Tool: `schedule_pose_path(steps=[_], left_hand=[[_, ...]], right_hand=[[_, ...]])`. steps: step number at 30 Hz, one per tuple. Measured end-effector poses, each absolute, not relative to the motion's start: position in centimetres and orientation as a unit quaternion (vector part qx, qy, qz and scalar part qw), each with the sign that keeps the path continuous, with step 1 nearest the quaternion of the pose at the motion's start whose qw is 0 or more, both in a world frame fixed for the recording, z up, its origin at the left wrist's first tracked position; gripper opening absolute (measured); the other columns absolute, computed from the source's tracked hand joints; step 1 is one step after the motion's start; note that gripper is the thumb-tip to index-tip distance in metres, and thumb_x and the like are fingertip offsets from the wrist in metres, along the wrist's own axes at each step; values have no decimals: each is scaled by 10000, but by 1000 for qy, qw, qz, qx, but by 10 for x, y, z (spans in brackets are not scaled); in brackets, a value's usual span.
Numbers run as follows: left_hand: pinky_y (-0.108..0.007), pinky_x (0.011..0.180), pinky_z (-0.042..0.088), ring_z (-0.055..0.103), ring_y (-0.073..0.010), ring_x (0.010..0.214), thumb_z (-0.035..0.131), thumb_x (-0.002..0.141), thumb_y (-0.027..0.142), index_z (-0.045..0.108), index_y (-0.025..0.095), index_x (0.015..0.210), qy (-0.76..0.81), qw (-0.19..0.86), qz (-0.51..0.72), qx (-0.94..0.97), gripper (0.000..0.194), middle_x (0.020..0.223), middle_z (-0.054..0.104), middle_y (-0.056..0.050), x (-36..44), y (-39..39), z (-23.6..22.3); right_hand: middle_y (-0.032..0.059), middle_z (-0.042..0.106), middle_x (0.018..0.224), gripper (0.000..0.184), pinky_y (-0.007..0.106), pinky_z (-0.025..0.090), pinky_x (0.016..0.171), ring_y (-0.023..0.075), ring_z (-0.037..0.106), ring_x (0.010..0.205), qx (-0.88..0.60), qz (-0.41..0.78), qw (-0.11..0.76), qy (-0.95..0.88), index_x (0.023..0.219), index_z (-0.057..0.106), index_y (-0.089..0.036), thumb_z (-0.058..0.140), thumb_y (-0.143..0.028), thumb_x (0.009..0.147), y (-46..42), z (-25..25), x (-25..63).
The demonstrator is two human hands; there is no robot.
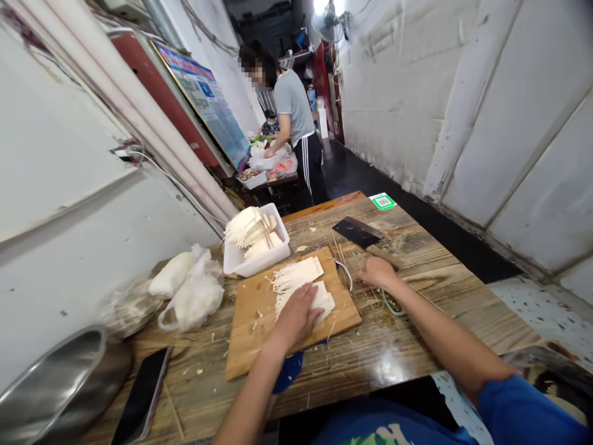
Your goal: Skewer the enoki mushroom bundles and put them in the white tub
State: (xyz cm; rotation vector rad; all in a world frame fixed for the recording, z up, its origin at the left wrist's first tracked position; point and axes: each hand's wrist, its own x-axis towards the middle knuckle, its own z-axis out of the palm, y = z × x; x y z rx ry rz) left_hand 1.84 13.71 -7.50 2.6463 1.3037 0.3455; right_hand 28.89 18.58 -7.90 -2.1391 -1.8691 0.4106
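Observation:
A wooden cutting board [252, 334] lies on the wooden table [430, 290]. On it are pale sheets cut into thin strips [296, 275]. My left hand [296, 318] presses flat on the near stack, fingers together over it. My right hand [377, 270] rests on the table just right of the board, among thin bamboo skewers [343, 256], fingers curled; whether it grips one is unclear. A cleaver [359, 232] with a wooden handle lies just beyond the right hand.
A white tray [238, 262] of skewered strips stands behind the board. Plastic bags [192, 293] lie at left, with a metal bowl [50, 389] and a phone [141, 395] at the near left. A person [296, 133] works at another table further back. A wall runs along the left.

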Motion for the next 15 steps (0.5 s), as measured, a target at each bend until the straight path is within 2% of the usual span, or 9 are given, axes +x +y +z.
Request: schedule_pose_path(steps=[4, 9, 15], left_hand=[[-402, 1079, 316, 414, -257, 1291, 523, 877, 378, 439, 155, 1337, 434, 110, 47, 893, 518, 1405, 446, -146, 27, 153, -62], [-367, 1023, 363, 523, -262, 1177, 617, 803, 373, 504, 186, 1287, 418, 143, -9, 897, 531, 1297, 567, -103, 34, 170, -39], [-321, 942, 430, 586, -259, 1094, 602, 720, 191, 500, 201, 1308, 438, 139, -51, 887, 596, 1207, 633, -88, 37, 177, -22]], right_hand=[[12, 655, 808, 257, 307, 518, 689, 134, 626, 722, -723, 239, 221, -609, 836, 631, -128, 562, -370, 887, 175, -76, 301], [-32, 606, 658, 233, 247, 512, 571, 88, 591, 565, -658, 361, 347, -563, 813, 595, -122, 533, -323, 914, 163, -80, 306], [-63, 529, 597, 182, 199, 442, 498, 66, 515, 510, -586, 396, 481, -518, 693, 533, -136, 604, -227, 834, 159, -81, 307]])
